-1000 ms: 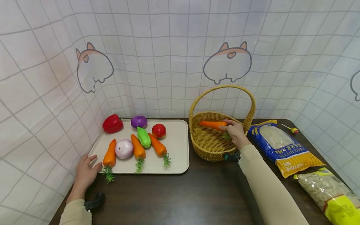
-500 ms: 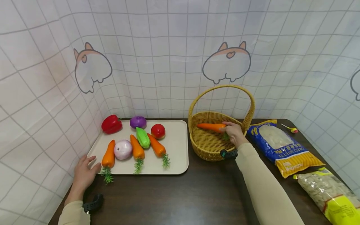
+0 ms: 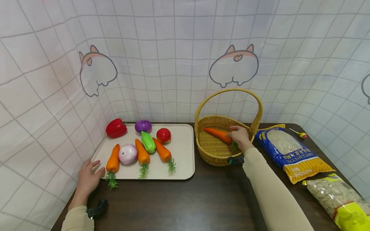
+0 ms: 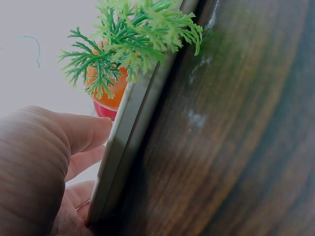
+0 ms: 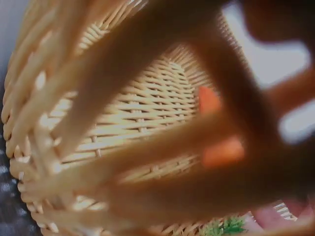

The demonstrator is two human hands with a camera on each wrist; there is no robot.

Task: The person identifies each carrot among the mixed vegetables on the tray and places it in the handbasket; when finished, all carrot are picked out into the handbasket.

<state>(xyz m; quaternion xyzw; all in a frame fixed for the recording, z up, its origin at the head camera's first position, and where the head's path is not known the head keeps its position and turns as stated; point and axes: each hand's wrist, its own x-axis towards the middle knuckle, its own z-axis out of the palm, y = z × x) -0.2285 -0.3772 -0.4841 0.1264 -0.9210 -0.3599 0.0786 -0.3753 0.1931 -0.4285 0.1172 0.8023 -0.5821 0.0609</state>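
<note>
In the head view, my right hand [image 3: 240, 137] is inside the wicker basket [image 3: 214, 153], over the leafy end of an orange toy carrot [image 3: 217, 133]. The carrot lies on the basket floor, its thick end lowered, and my loosened fingers are at that end. Through blurred weave, the right wrist view shows part of the carrot [image 5: 224, 151]. My left hand [image 3: 89, 176] rests at the near left corner of the cream tray [image 3: 182, 154], relaxed fingers by the rim. Close by lies another toy carrot [image 3: 113, 160], its green top overhanging the tray edge [image 4: 118, 142].
On the tray are a toy onion [image 3: 128, 154], a green vegetable [image 3: 148, 142], a tomato [image 3: 163, 135], a purple vegetable [image 3: 143, 126], a red pepper [image 3: 116, 128] and two more carrots. Right of the basket lie a blue pasta bag [image 3: 289, 150], another bag [image 3: 338, 199] and a lollipop [image 3: 302, 135].
The carrot's thick end has dropped toward the near side, so it lies slanted in the basket, and my right fingers have loosened from it. My left hand stays in place.
</note>
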